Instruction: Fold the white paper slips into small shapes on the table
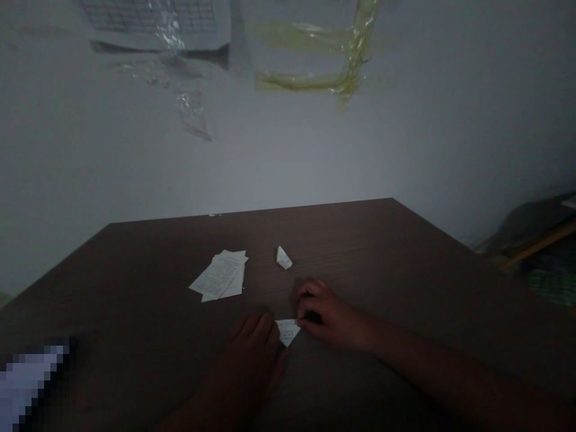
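Note:
A small folded piece of printed paper (pixel 288 332) lies on the dark table between my hands, one point toward me. Its right corner is pinched between the thumb and fingertips of my right hand (pixel 330 315). My left hand (pixel 254 348) closes over the left side of the same paper with curled fingers, hiding that end. Farther back sits a small folded paper piece (pixel 284 258), apart from both hands. To its left, several loose printed paper sheets (pixel 220 276) overlap in a pile.
The brown table (pixel 360 252) reaches back to a pale wall (pixel 288 156) with tape and a gridded sheet (pixel 148 18) stuck on it. A pixelated pale object (pixel 27 384) lies at the lower left. Dim items stand beyond the table's right edge.

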`<action>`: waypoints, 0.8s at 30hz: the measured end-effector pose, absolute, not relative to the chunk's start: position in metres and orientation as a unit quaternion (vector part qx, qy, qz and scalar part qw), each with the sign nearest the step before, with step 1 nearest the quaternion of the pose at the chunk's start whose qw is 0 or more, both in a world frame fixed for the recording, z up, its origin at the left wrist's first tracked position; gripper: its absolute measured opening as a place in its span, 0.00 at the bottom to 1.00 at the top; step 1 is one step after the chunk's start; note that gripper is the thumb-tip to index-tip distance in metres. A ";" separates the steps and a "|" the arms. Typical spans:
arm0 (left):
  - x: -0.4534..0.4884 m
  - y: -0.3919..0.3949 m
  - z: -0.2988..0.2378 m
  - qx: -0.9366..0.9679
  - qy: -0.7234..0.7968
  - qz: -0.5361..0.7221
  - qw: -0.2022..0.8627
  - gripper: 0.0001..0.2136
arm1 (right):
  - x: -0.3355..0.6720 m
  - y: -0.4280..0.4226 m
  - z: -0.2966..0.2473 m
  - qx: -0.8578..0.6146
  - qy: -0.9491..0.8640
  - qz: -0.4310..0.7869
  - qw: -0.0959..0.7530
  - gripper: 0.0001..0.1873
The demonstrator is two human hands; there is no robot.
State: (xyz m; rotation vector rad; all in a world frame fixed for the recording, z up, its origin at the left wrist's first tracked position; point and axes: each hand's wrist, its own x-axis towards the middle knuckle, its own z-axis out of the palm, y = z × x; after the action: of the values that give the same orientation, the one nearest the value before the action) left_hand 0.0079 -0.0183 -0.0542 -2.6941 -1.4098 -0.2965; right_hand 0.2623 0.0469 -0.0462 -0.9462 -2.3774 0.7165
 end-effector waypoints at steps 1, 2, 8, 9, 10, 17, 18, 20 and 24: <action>0.008 -0.018 -0.054 -0.882 -0.460 -0.096 0.045 0.08 | 0.262 0.048 -0.046 -0.347 -0.868 0.265 0.237 0.04; 0.008 -0.018 -0.053 -0.882 -0.459 -0.098 0.046 0.08 | 0.262 0.048 -0.046 -0.350 -0.867 0.268 0.233 0.06; 0.008 -0.018 -0.035 -0.891 -0.438 -0.114 0.036 0.09 | 0.262 0.046 -0.043 -0.377 -0.867 0.258 0.199 0.19; 0.008 -0.018 -0.035 -0.891 -0.438 -0.115 0.036 0.08 | 0.262 0.046 -0.043 -0.380 -0.869 0.252 0.195 0.19; 0.008 -0.018 -0.036 -0.890 -0.440 -0.117 0.035 0.08 | 0.262 0.045 -0.042 -0.382 -0.870 0.245 0.193 0.18; 0.007 -0.020 -0.032 -0.888 -0.451 -0.088 -0.014 0.22 | 0.262 0.046 -0.045 -0.375 -0.867 0.223 0.240 0.05; 0.007 -0.021 -0.028 -0.892 -0.446 -0.072 -0.017 0.25 | 0.262 0.046 -0.046 -0.374 -0.870 0.215 0.238 0.03; 0.007 -0.022 -0.022 -0.896 -0.443 -0.040 -0.019 0.28 | 0.262 0.046 -0.045 -0.368 -0.883 0.188 0.222 0.03; 0.010 -0.022 -0.016 -0.895 -0.445 0.012 -0.024 0.28 | 0.263 0.041 -0.038 -0.353 -0.917 0.091 0.165 0.08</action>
State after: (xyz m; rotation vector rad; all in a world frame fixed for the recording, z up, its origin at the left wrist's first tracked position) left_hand 0.0098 -0.0225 -0.0158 -2.8554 -1.4196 0.0384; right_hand 0.2629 0.0410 -0.0380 -1.0045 -2.6107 0.2586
